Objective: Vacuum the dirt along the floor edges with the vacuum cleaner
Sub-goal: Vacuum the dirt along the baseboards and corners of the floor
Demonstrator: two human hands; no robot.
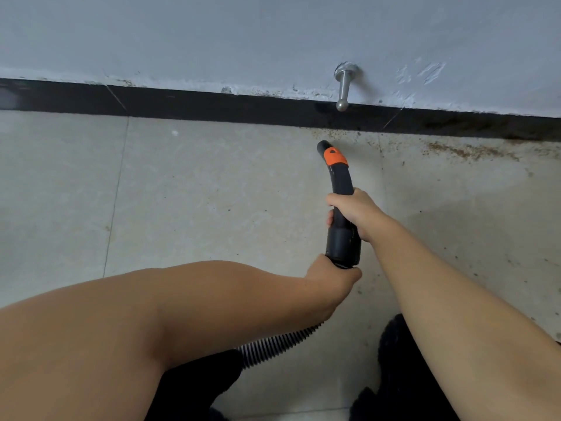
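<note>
The fingers of the right hand (353,212) wrap around the middle of the black vacuum nozzle (340,189), gripping it from the right side, with fingertips showing on its left edge. Just below, the left hand (332,276) closes around the hose (280,341) where it joins the wide cuff of the nozzle; its fingers curl under and are mostly hidden behind the back of the hand. The ribbed hose runs down and to the left from that grip, passing behind the left forearm.

The nozzle curves up toward the wall, with an orange band (334,157) near its tip. The tip sits on the pale tiled floor (212,192), just short of the dark baseboard (212,103). Brown dirt (464,150) lies scattered along the floor edge, beginning near the tip and stretching off to the right. A metal door stop (344,86) sticks out of the white wall (243,34) just above the baseboard, above the tip.
</note>
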